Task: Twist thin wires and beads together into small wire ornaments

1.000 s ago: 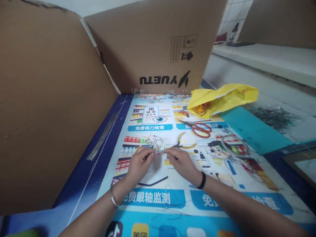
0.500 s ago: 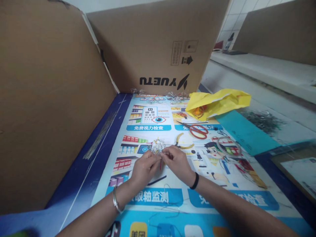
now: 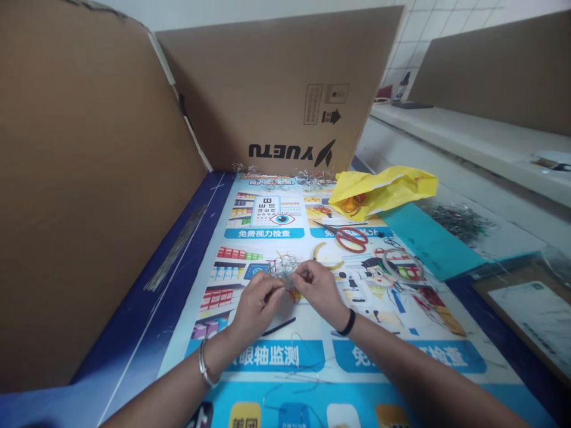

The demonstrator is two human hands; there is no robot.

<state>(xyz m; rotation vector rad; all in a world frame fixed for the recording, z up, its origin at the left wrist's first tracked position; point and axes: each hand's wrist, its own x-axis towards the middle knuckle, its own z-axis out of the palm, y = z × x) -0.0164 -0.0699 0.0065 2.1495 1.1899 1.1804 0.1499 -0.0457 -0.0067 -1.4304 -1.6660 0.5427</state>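
Nearest me, a few loose bent wires [image 3: 298, 386] lie on the printed poster [image 3: 178, 345] that covers the blue table [image 3: 129, 333]. Beyond them I have both hands close together over the middle of the poster. The left hand [image 3: 256, 303], with a silver bangle [image 3: 203, 364] at its wrist, has thumb and forefinger pinched on the near side of a small wire piece [image 3: 285, 264]. The right hand [image 3: 319, 291], a black band [image 3: 348, 321] round its wrist, grips the piece's right side between thumb and curled fingers. The strands there are too fine for me to tell which one each fingertip holds.

Left of the hands, straight wires [image 3: 176, 249] lie in a bundle on the table. Just past the right hand I see yellow-handled pliers [image 3: 316, 248], with a coil [image 3: 422, 271] well to their right. Farther off are red-handled scissors [image 3: 339, 233], then a yellow bag [image 3: 388, 187]. Wire tangles [image 3: 312, 179] line the foot of the cardboard panel [image 3: 267, 89] at the back.
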